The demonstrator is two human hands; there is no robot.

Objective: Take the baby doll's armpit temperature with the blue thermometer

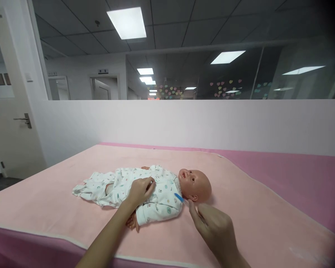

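1. The bald plastic baby doll [167,190] in a white printed romper is laid face-up on the pink towel-covered desk [254,223].
2. Its chest is pressed by the loosely curled left hand [141,190].
3. A small blue-tipped stick [179,197] is pinched by the right hand [214,229] beside the doll's neck; the romper is fully on.

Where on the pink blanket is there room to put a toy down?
There is bare blanket to the right of the doll's head, between it and the darker pink cover. More lies behind the doll, toward the white wall. The near middle is crowded: left hand on the doll's chest, right hand holding a small blue-tipped stick.
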